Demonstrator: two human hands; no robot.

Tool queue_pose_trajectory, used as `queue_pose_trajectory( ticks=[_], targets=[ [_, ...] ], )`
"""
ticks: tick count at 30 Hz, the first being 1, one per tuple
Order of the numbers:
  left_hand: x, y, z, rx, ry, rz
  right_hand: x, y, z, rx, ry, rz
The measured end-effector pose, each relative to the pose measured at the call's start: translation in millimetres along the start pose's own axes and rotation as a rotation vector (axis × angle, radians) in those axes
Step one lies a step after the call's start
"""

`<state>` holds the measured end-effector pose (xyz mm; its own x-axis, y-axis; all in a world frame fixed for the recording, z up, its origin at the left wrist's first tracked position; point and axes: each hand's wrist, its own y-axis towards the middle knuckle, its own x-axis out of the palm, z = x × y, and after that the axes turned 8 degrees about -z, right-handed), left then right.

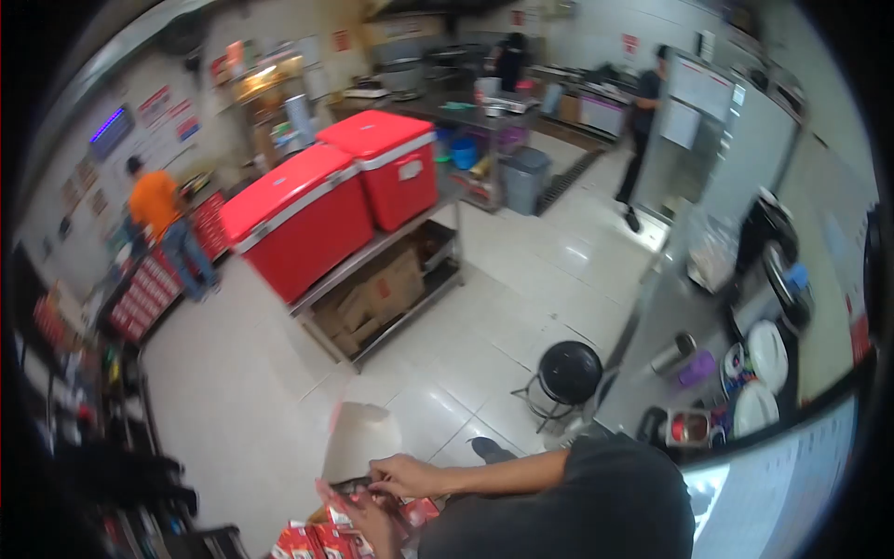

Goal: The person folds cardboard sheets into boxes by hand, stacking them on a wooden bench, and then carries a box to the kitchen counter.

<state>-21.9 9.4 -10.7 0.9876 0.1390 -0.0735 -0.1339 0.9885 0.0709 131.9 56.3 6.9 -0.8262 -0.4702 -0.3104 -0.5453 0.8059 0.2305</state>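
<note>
At the bottom of the head view, my left hand and my right hand are close together at a white cardboard takeaway box with a reddish edge. A pale panel of the box stands up beyond my fingers. My right hand is closed at its near edge, fingers bent. The left hand lies lower, its fingers along the box and slightly blurred. Something small and dark shows between the hands; I cannot make out what it is. Red-and-white packets or cartons lie just below my left hand.
Two red cooler boxes stand on a steel table ahead. A black round stool is to the right, beside a steel counter. A person in orange stands far left. Another person stands by an open fridge.
</note>
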Motion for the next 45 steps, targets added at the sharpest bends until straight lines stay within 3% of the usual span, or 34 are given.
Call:
queue_pose_trajectory(
  ticks=[2, 3, 4, 5, 6, 8, 10, 11, 14, 16, 18, 20, 22, 24, 27, 29, 30, 32, 34, 35, 36, 39, 41, 42, 44, 45],
  targets=[
    [4, -3, 21, -0.206, -0.294, 0.005, -18, 1, -15, 0.279, 0.071, -0.233],
    [4, -2, 28, -0.218, -0.401, -0.038, -17, 0, -17, 0.25, 0.068, -0.332],
    [1, -2, 26, -0.22, -0.509, -0.082, -17, -2, -18, 0.252, 0.111, -0.248],
    [-4, -4, -19, -0.162, -0.391, -0.041, -15, -1, -19, 0.259, 0.152, -0.16],
    [7, -7, 6, -0.177, -0.559, -0.002, -12, 3, -21, 0.241, 0.146, -0.241],
    [8, -4, -52, 0.068, -0.271, 0.056, -3, 13, -29, -0.273, -0.263, 0.126],
    [19, -11, 11, -0.072, -0.137, 0.072, 7, 25, -42, -0.266, -0.241, 0.067],
    [25, -9, -17, 0.098, 0.025, 0.096, 17, 32, -44, -0.199, -0.191, 0.106],
    [26, -17, 32, -0.003, -0.096, 0.084, 30, 46, -50, -0.106, -0.099, 0.257],
    [20, -13, 17, 0.065, -0.042, 0.063, 26, 50, -38, -0.06, 0.11, 0.168],
    [18, -13, 25, -0.133, -0.581, 0.134, 22, 50, -48, -0.132, 0.143, 0.051],
    [13, -13, 13, -0.128, -0.537, 0.26, 17, 46, -56, -0.163, -0.004, -0.037],
    [6, -9, 7, -0.065, -0.662, 0.306, 27, 39, -39, -0.146, -0.003, 0.0],
    [7, -7, 34, -0.012, -0.52, 0.324, 34, 34, -24, -0.277, -0.099, 0.103],
    [11, -7, 51, 0.057, -0.499, 0.354, 40, 35, -12, -0.301, 0.006, 0.123],
    [10, -6, 59, 0.159, -0.769, 0.383, 37, 38, -7, -0.362, 0.028, 0.081],
    [8, -3, 64, 0.165, -0.763, 0.402, 37, 39, -1, -0.363, -0.13, -0.017],
    [-2, -1, 74, -0.078, -0.697, 0.431, 43, 43, 15, -0.385, -0.262, -0.159],
    [-16, 0, 40, -0.067, -0.703, 0.347, 53, 43, 36, -0.301, -0.275, -0.238],
    [-17, 0, 44, -0.064, -0.734, 0.35, 40, 56, 0, -0.538, -0.338, -0.163],
    [-16, 2, 49, -0.066, -0.767, 0.347, 39, 59, 0, -0.553, -0.321, -0.193],
    [-15, 3, 64, -0.07, -0.778, 0.371, 35, 65, -4, -0.377, -0.214, -0.251],
    [-9, 9, 63, -0.022, -0.843, 0.407, 24, 69, -24, -0.542, -0.529, 0.239],
    [-7, 13, 60, 0.027, -0.916, 0.433, 26, 70, -37, -0.546, -0.524, 0.236],
    [-3, 17, 59, 0.063, -0.911, 0.455, 32, 70, -57, -0.173, 0.147, 0.349],
    [0, 16, 70, 0.075, -0.875, 0.461, 34, 74, -55, -0.199, 0.043, 0.284]
  ],
)
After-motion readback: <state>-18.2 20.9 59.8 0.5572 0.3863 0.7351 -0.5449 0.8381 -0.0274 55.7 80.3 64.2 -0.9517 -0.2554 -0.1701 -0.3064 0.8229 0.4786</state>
